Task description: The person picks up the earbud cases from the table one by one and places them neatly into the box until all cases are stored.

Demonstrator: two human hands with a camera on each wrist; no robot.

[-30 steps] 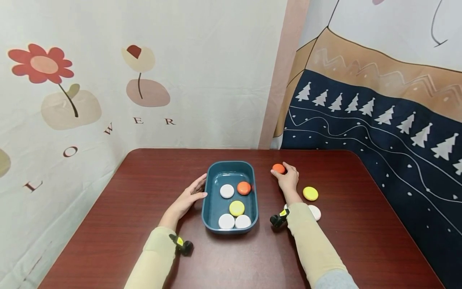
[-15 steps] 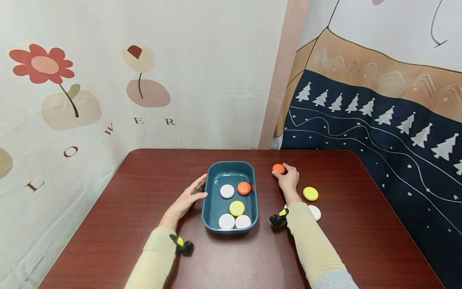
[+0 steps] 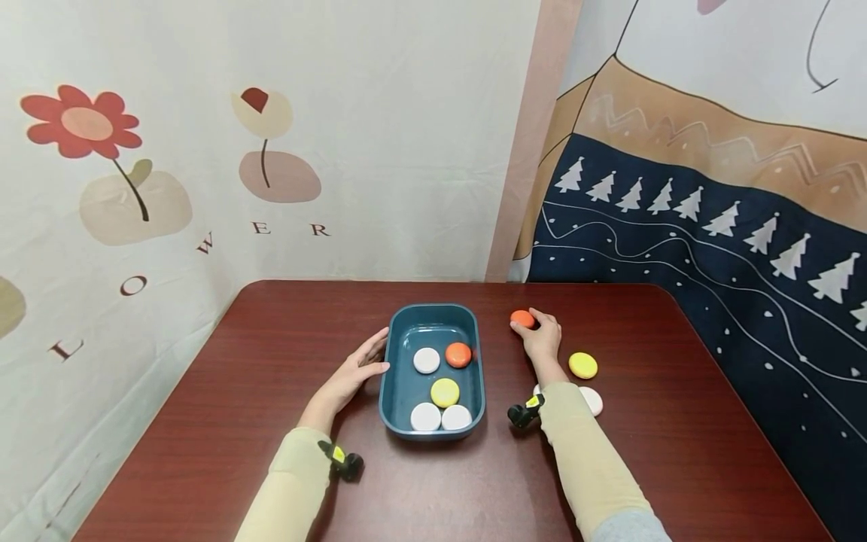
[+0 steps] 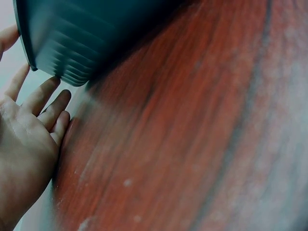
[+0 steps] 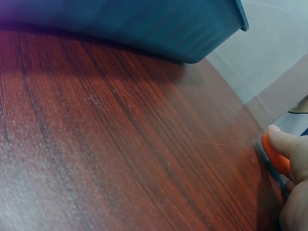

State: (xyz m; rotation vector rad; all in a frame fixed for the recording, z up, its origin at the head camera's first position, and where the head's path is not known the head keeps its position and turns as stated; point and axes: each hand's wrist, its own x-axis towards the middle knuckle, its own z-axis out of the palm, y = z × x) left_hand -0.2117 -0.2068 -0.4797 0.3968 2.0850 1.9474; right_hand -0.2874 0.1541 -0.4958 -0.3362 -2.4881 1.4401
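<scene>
My right hand [image 3: 544,342] pinches an orange round disc [image 3: 521,319] between thumb and fingers at the table's back right. In the right wrist view the thumb lies on the orange disc's face, low over the wood. My left hand [image 3: 348,380] touches the left side of a teal rectangular tray [image 3: 400,388], fingers spread and fairly straight; the left wrist view shows the fingertips at its rim and wall. Inside the tray lie a second orange disc [image 3: 457,355], a yellow disc [image 3: 445,393] and three white discs [image 3: 426,360].
Right of the right hand lies a yellow disc [image 3: 583,365] on the dark red wooden table [image 3: 271,361]. A white disc [image 3: 592,401] sits beside the right sleeve, and another is mostly hidden behind the wrist. Printed cloths [image 3: 406,150] hang behind the table.
</scene>
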